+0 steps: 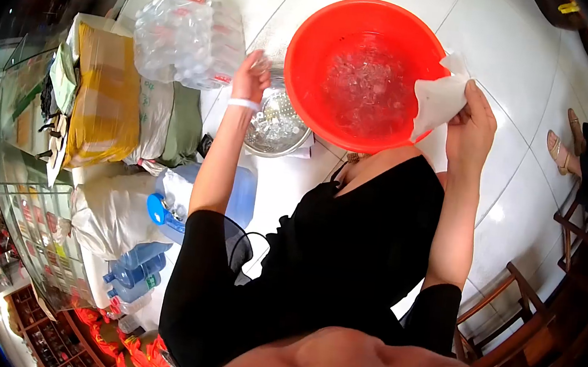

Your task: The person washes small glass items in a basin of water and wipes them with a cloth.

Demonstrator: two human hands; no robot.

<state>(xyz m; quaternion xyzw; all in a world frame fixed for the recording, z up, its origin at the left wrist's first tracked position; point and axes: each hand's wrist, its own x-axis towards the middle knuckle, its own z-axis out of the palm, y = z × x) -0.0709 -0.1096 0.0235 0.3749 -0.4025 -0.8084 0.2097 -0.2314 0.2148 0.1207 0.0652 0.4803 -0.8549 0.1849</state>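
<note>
A white cloth or sheet of paper [435, 101] is pinched in my right hand [474, 123], hanging over the right rim of a red plastic basin [301, 105]. Water and many small clear pieces [365, 83] fill the basin's bottom. My left hand [251, 77], with a white band at the wrist, is closed above a metal colander [287, 147]. Its fingertips are slightly blurred, and what they hold, if anything, I cannot make out. More small clear pieces [275, 121] lie in the colander, just left of the basin.
Shrink-wrapped bottles [191, 40] stand beyond my left hand. A taped yellow carton [106, 96], sacks [185, 125] and a large blue water jug [239, 196] line the left side. Wooden chairs [509, 314] and another person's sandalled foot [562, 153] are at right on the tiled floor.
</note>
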